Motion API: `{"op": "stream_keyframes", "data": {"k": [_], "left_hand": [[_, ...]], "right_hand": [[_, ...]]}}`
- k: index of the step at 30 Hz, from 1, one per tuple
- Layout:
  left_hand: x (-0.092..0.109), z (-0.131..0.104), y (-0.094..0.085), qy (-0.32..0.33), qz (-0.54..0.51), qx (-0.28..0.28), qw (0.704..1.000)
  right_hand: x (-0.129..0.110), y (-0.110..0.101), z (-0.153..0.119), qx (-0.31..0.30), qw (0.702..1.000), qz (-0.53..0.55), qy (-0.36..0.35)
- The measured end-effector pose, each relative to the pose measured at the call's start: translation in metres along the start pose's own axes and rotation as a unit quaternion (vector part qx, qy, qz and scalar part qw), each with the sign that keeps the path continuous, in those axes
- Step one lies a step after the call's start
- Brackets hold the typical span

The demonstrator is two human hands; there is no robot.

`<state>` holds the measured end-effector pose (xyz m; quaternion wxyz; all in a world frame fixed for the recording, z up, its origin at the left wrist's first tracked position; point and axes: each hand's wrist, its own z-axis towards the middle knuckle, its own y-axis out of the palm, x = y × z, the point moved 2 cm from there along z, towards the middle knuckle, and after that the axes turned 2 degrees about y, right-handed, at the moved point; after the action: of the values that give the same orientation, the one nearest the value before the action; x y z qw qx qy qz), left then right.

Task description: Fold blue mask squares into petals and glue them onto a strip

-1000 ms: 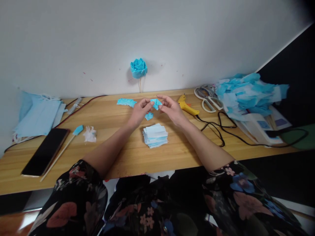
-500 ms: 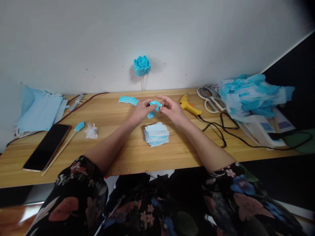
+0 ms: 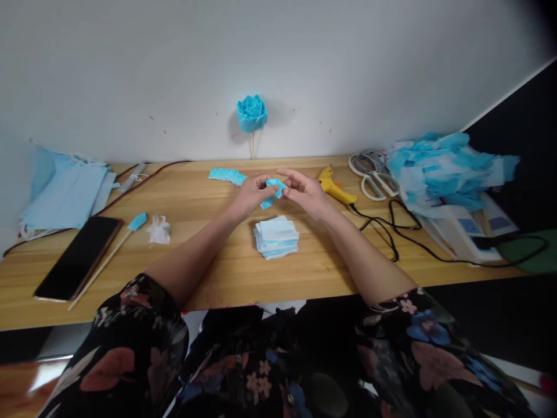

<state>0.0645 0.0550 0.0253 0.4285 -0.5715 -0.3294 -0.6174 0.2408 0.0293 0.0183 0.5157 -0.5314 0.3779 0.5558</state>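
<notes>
Between my two hands is a small blue fabric piece [image 3: 275,187], pinched from both sides. My left hand [image 3: 253,194] grips its left edge with thumb and fingers. On its right edge, the thumb and fingers of my right hand [image 3: 306,190] are closed. Another small blue piece [image 3: 267,203] shows just below my left fingertips. A row of folded blue pieces [image 3: 226,175] lies behind my left hand. Nearer to me sits a stack of pale blue and white rectangles [image 3: 277,237]. A blue fabric flower [image 3: 252,114] on a thin stick stands at the wall.
At left are flat masks [image 3: 67,191], a phone [image 3: 78,258], a stick with a blue tip [image 3: 104,266] and a white scrap [image 3: 159,230]. To the right are a yellow glue gun [image 3: 337,188], scissors [image 3: 376,181], a black cord and a blue-white fabric pile [image 3: 448,168].
The blue piece between my fingers has tilted slightly and shows a different fold. Both hands stay nearly in place; the view has shifted a little.
</notes>
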Motion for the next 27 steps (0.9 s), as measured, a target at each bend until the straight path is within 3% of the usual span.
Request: {"op": "stream_keyframes", "data": {"k": [5,9,12,15,21,27], "left_hand": [[-0.003,0.005,-0.002,0.016,-0.026,0.003,1.000],[-0.003,0.007,-0.003,0.024,-0.064,0.024,0.997],[0.001,0.003,0.000,0.019,-0.050,-0.004,0.999],[0.004,0.000,0.005,0.020,-0.033,-0.028,0.999],[-0.002,0.002,0.005,0.013,-0.020,0.020,1.000],[-0.008,0.004,0.003,0.024,0.010,0.015,1.000]], "right_hand": [[0.001,0.000,0.000,-0.007,1.000,-0.007,0.002],[-0.001,-0.002,0.000,0.048,0.999,0.003,-0.004],[-0.002,-0.003,0.000,0.080,0.997,0.010,-0.010],[0.000,-0.001,0.001,0.076,0.997,0.015,-0.011],[0.002,0.004,-0.001,0.060,0.998,0.018,-0.013],[-0.003,-0.001,0.001,0.061,0.997,0.044,-0.009]]}}
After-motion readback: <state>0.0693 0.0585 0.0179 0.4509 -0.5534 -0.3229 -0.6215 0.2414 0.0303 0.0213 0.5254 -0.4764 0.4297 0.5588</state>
